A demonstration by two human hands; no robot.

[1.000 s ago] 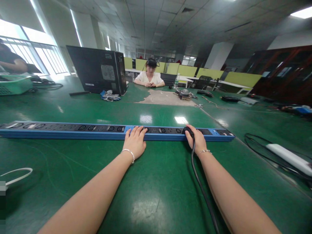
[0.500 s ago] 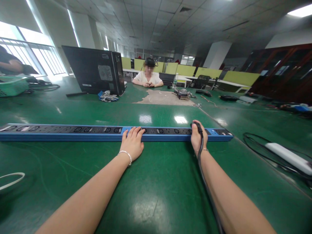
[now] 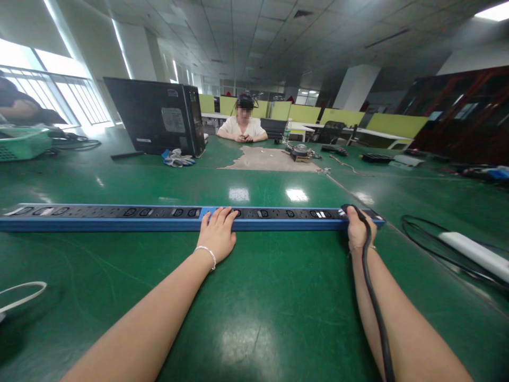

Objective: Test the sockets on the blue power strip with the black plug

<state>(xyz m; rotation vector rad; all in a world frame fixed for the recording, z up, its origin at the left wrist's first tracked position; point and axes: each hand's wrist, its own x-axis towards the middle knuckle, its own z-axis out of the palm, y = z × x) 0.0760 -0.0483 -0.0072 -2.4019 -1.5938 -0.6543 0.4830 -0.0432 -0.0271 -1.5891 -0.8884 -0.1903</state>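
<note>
A long blue power strip (image 3: 274,225) with a row of black sockets lies across the green table in front of me. My left hand (image 3: 218,229) rests on its middle, fingers spread over the top face. Toward the strip's right end, my right hand (image 3: 361,228) is closed around the black plug (image 3: 349,208) of a power cord. The plug is over the sockets there; whether it touches one is hidden by my fingers. From my hand the black cord (image 3: 371,297) runs down along my right forearm to the bottom edge.
A white power strip (image 3: 473,255) with coiled black cable lies at right. A black computer case (image 3: 159,116) and gloves (image 3: 177,157) stand farther back at left, near a green basket (image 3: 24,143). A person (image 3: 242,124) sits across the table. A white cable loop (image 3: 24,294) lies at left.
My right hand has moved right along the blue power strip with the plug, uncovering sockets with white labels. My left hand has stayed on the strip.
</note>
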